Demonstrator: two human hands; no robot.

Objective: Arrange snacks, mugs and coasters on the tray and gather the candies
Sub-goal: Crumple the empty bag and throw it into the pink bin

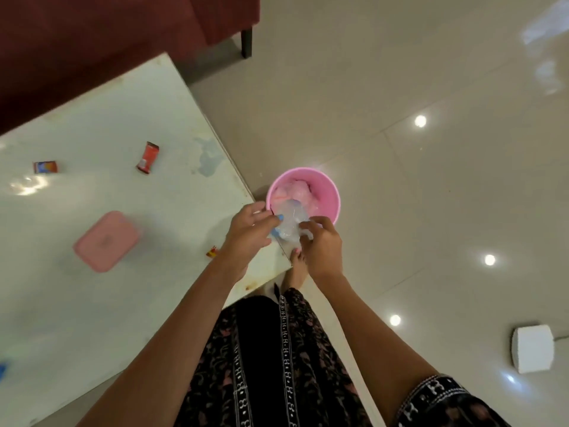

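Both hands hold a clear plastic bag (291, 221) with a blue patch just above the near rim of a pink bucket (331, 195) on the floor. My left hand (248, 231) grips the bag's left side, and my right hand (323, 245) pinches its right side. The bucket holds pink and white crumpled wrappers. On the white table (92, 303) lie a red snack packet (148, 157), a small red and blue packet (45, 167), a tiny red and yellow candy (212, 251) and a closed pink box (106, 240).
The bucket stands right at the table's corner, next to a bare foot (297, 269). A dark red sofa (92, 41) runs behind the table. A white box-shaped device (532, 348) sits on the glossy tiled floor at the right. A blue object (2, 369) peeks in at the left edge.
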